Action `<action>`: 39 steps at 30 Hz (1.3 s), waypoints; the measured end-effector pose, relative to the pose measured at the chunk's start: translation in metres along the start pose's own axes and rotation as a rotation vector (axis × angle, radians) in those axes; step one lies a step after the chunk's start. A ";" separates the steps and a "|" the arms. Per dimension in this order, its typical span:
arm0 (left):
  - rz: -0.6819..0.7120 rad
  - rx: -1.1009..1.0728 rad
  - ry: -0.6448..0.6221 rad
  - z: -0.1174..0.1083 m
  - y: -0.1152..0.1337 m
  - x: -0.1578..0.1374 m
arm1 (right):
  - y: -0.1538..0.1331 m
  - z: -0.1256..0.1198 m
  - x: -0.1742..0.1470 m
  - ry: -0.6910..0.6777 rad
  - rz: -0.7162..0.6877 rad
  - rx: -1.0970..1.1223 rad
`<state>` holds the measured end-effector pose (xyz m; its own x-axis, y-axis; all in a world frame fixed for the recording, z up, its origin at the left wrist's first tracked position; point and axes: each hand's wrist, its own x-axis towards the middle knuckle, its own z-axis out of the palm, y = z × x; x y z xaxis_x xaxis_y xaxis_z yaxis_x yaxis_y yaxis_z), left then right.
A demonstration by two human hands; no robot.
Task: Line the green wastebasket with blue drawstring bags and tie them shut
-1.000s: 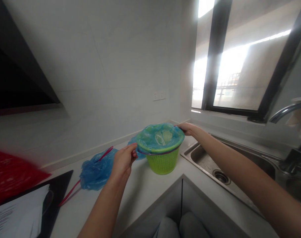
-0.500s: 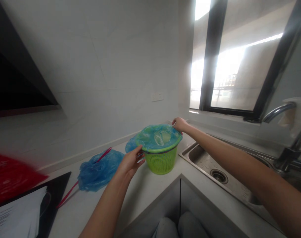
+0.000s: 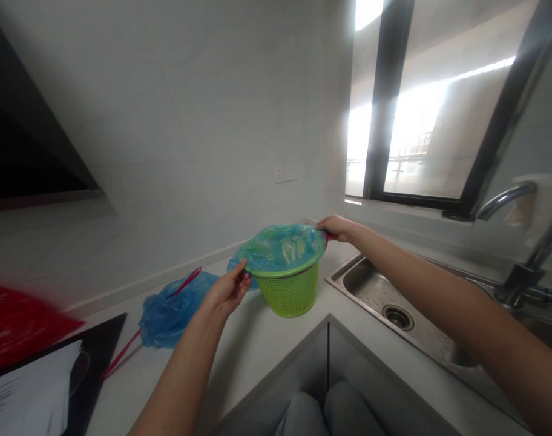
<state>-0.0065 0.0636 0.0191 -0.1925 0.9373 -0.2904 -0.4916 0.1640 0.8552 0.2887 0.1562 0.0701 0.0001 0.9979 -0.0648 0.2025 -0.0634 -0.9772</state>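
Observation:
A bright green perforated plastic basket (image 3: 289, 294) stands upright on the counter. A thin blue plastic bag (image 3: 276, 251) lines its mouth and folds over the rim, with some loose film hanging at the back left. At the left of the rim, my left hand (image 3: 230, 287) pinches the bag's edge, thumb on top and fingers curled below. On the far right side, my right hand (image 3: 338, 228) grips the bag's edge, where a bit of red drawstring shows by the fingers. A second crumpled blue bag (image 3: 171, 312) with red drawstrings lies left of my left hand.
Right of the basket is a steel sink (image 3: 371, 287) with a tap (image 3: 507, 200). On the left, printed paper (image 3: 35, 393) and a red bag or cloth (image 3: 22, 327) lie over a black hob (image 3: 97, 369). A wall socket (image 3: 285, 175) sits behind the basket.
Both hands remain at the rim. The bag's far right edge is now drawn slightly outward by my right hand, and more red drawstring shows there. The view has shifted a little.

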 end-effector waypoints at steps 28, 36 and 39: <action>0.609 0.170 0.418 0.017 -0.013 0.065 | 0.064 0.031 -0.061 -0.102 -0.243 0.942; 0.741 0.458 0.455 0.004 -0.007 0.075 | 0.049 0.043 -0.084 -0.044 -0.254 0.764; 0.778 0.675 0.440 0.007 0.001 0.067 | 0.041 0.047 -0.097 -0.044 -0.237 0.685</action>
<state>-0.0141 0.1289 0.0036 -0.5959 0.6890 0.4125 0.4288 -0.1613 0.8889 0.2509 0.0566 0.0263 -0.0103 0.9853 0.1704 -0.4669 0.1459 -0.8722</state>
